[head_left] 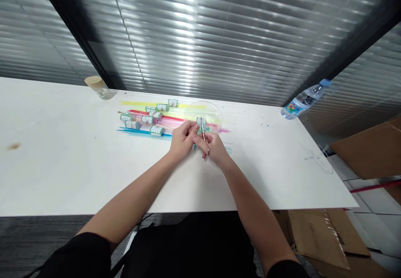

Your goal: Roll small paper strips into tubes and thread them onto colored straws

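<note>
Left hand (182,141) and right hand (213,146) together over the white table (62,165), just in front of the clear plastic dish (204,115). Right hand clamped on slim metal tweezers (204,138), tips directed away from the body toward the dish. Left hand curled, fingers bent in toward the tweezer tips; whether pinched on anything cannot be told. Small patterned roll (200,122) visible at the near edge of the dish, just beyond the fingertips; contact with hand or tweezers too small to resolve. Greenish item under the right hand mostly hidden, not identifiable.

Left of the dish: loose cluster of similar paper rolls (147,119) lying on coloured paper strips (140,132) in yellow, red, pink and blue; strips partly covered by rolls, dish and hands. Dish contents blurred by glare.

Further left of the dish, near the far table edge: glass jar with a pale lid (99,87), tilted by lens distortion. Right of the dish, at the far corner: water bottle (303,99) on its side. Clear plastic piece (316,157) at the right table edge, barely distinguishable. Cardboard boxes (326,236) below, partly cut off.
</note>
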`<state>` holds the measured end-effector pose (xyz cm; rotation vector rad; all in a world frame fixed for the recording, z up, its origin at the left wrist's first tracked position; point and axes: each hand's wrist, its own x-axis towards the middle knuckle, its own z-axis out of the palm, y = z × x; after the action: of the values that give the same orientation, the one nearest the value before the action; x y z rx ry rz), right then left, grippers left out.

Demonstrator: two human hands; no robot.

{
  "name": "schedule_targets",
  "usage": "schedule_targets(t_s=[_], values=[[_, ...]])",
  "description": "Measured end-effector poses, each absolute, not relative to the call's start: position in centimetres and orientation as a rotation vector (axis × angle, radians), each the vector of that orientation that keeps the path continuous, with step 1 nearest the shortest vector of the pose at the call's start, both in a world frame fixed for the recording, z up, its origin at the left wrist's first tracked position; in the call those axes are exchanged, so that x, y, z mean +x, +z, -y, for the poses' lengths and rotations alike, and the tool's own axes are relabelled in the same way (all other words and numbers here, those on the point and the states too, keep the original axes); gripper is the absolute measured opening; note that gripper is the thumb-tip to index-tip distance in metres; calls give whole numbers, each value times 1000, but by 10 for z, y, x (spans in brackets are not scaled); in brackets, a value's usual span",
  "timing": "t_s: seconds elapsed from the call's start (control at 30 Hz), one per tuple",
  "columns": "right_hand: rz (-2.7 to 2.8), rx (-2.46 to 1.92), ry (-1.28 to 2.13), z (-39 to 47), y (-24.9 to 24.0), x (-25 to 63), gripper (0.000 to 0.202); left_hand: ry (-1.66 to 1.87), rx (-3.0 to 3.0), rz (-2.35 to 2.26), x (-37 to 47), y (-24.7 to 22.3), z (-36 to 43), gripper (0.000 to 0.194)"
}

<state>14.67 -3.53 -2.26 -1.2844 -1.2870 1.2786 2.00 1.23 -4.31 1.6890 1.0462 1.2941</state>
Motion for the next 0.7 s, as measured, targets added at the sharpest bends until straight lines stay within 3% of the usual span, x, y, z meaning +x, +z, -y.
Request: schedule_targets(t_s=[0.7], values=[[1286,-1310,1239,36,-20,145,41,1342,1754,-1051,18,-42,-13,21]])
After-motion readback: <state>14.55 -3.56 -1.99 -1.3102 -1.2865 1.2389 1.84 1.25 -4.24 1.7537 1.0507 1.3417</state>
